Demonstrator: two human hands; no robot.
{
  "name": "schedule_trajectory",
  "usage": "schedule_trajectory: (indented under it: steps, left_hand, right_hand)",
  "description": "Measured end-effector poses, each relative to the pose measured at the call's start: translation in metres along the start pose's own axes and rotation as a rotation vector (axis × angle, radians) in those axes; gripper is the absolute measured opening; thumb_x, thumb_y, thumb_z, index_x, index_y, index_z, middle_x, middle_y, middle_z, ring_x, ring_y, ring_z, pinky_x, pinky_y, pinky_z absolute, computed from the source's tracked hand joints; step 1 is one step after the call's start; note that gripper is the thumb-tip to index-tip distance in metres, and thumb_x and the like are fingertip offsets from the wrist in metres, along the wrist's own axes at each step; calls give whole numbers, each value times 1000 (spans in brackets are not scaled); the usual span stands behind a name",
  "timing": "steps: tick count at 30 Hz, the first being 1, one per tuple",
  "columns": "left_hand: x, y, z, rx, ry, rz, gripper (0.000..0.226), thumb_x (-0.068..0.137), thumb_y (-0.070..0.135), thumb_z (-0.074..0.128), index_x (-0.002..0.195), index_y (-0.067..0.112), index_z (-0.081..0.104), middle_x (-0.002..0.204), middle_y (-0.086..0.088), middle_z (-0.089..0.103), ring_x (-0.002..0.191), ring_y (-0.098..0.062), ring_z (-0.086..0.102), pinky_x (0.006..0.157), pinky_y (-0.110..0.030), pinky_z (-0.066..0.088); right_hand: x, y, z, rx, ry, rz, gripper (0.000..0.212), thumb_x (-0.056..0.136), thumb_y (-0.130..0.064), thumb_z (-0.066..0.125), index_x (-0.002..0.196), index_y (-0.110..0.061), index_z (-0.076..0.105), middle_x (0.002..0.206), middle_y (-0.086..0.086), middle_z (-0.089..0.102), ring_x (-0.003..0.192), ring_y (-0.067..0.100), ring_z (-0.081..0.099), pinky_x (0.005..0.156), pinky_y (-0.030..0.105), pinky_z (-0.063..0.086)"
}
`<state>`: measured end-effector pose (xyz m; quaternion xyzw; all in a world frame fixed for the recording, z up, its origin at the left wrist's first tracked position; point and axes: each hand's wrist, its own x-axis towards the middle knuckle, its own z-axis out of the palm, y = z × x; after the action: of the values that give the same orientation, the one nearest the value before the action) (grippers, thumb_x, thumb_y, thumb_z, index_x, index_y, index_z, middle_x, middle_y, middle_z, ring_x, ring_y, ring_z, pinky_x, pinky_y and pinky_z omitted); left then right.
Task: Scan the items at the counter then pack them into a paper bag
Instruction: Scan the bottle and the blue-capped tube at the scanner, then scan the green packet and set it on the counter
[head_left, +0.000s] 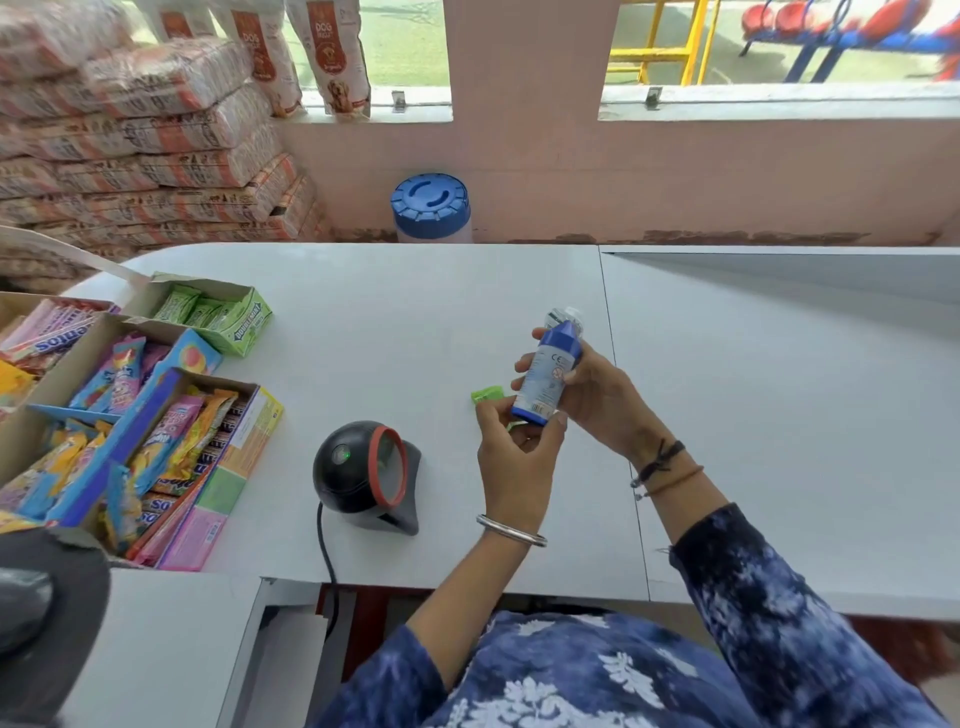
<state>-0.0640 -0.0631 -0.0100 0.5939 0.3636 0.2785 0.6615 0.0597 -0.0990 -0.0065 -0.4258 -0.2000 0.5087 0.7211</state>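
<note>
Both hands: meeting above the white bench (415, 322), right of the scanner (363, 475).
Right hand (597, 400): wrapping its grip around a blue-and-white bottle (550, 369), holding it tilted in the air, cap pointing away.
Left hand (514, 457): pinching the bottle's base with the fingertips, and also gripping a small green packet (487, 394), which is peeking out beside the bottle.
Scanner: sitting on the bench, red-ringed window facing right, green light glowing.
Candy boxes (130, 415): crowding the bench's left end, well apart from the hands.
Blue-lidded jar (431, 208): standing behind the bench's far edge.
</note>
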Motion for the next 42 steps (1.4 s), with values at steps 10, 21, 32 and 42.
schedule_trajectory:
  steps: [10,21,32,42]
  left_hand:
    - [-12,-23,-45,-694,193,-329,31,96,13,41,126,5,46,102,-7,63,83,-15,66,72,-22,56]
    - [-12,-23,-59,-843,312,-373,28,99,7,33,91,16,58,89,-4,63,69,-7,69,71,-25,48]
    - [66,-48,-39,944,-254,210,63,81,-13,38,140,7,32,149,-14,31,134,-31,32,111,-34,29]
    - [81,-49,-40,1515,-353,126,39,84,20,56,122,14,47,131,-12,41,121,-32,36,86,-41,43]
  right_hand:
    - [4,37,49,-639,37,4,37,88,-11,61,122,-9,46,116,7,60,104,26,63,84,35,57]
    - [9,47,90,-1143,-36,-247,40,80,-23,72,113,-16,49,105,1,60,83,16,61,75,32,58]
    - [-21,28,-35,-1314,551,-231,42,74,-13,76,109,-10,53,103,12,65,87,30,60,73,38,51]
    - [-17,53,-46,-1592,802,-426,53,75,-25,73,118,-9,47,117,15,53,99,27,44,82,28,29]
